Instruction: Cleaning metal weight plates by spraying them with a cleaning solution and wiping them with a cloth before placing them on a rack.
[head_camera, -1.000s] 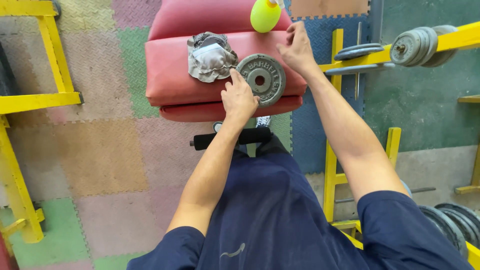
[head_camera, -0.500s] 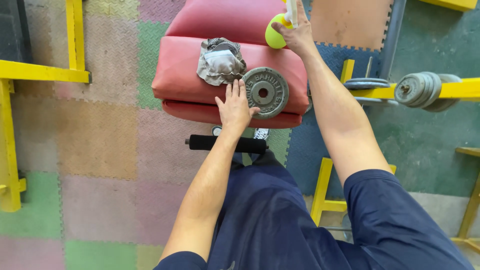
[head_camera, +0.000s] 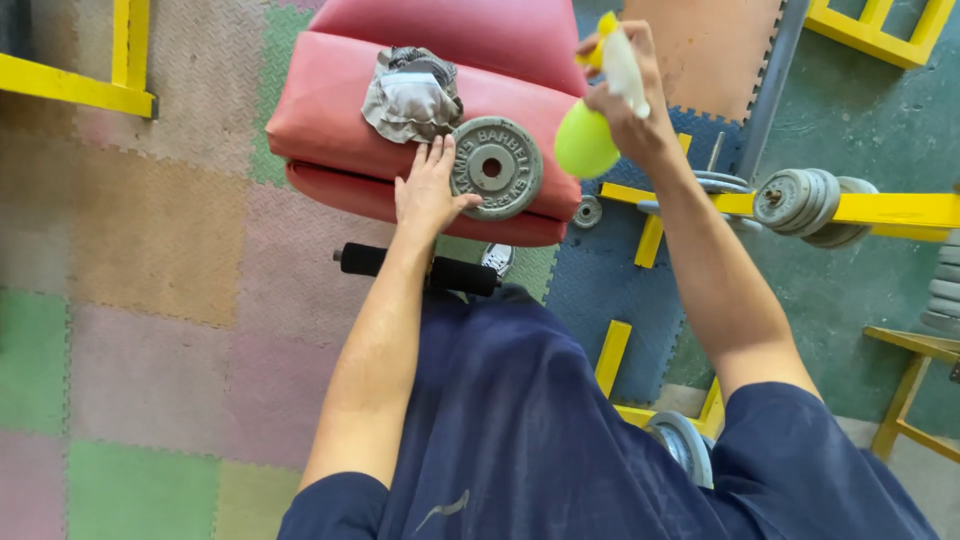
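Pastel foam floor tiles (head_camera: 150, 300) are seen at left; yellow steel racks (head_camera: 880, 210) stand on green flooring at right.

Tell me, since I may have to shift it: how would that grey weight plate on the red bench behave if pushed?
The weight plate looks like cast metal, so probably heavy for its size and stiff. It lies flat on the red bench, so it should slide rather than roll. It sits near the pad's front edge, beside the left hand, so a push could tip it off.
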